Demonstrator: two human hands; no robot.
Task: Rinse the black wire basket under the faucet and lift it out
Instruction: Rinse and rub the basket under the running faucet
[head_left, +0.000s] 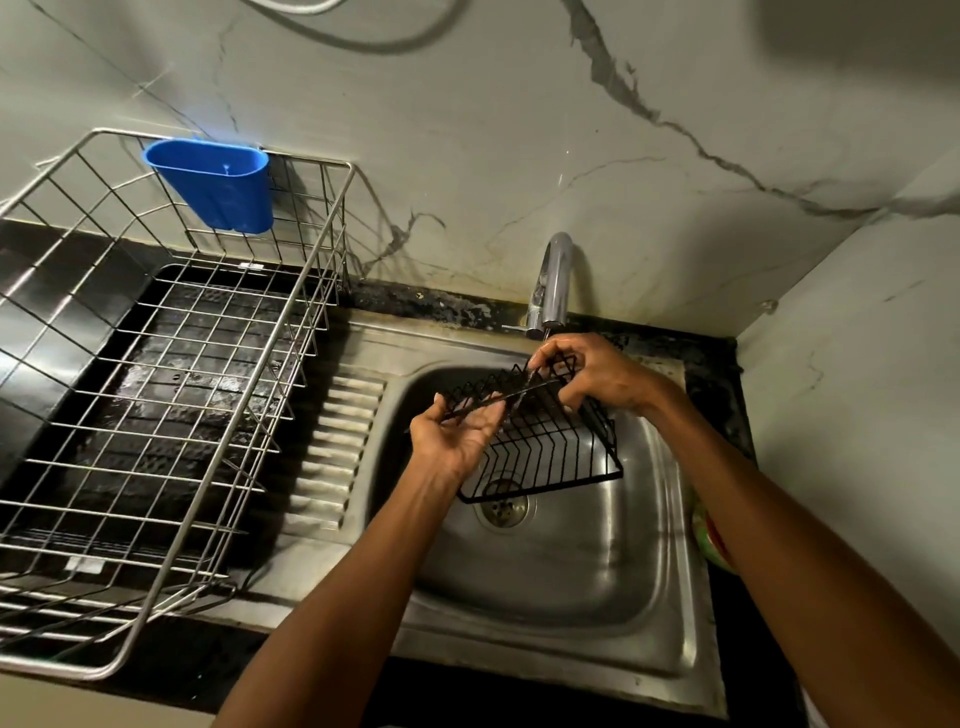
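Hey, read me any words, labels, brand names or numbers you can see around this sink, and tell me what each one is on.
No text can be read anywhere.
Small pale tag on the dish rack: too small and blurred to read.
Colourful item at the sink's right edge: mostly hidden behind the right forearm, print unreadable.
Blue caddy, faucet, black wire basket: no markings visible.

Dim overhead light, steel glare, perhaps slight wide-angle edge distortion.

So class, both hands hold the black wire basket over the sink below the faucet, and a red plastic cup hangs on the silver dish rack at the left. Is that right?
One detail is wrong: the plastic cup on the dish rack is blue, not red, as the head view shows. The rest stands: the left hand and right hand hold the black wire basket over the sink below the faucet.
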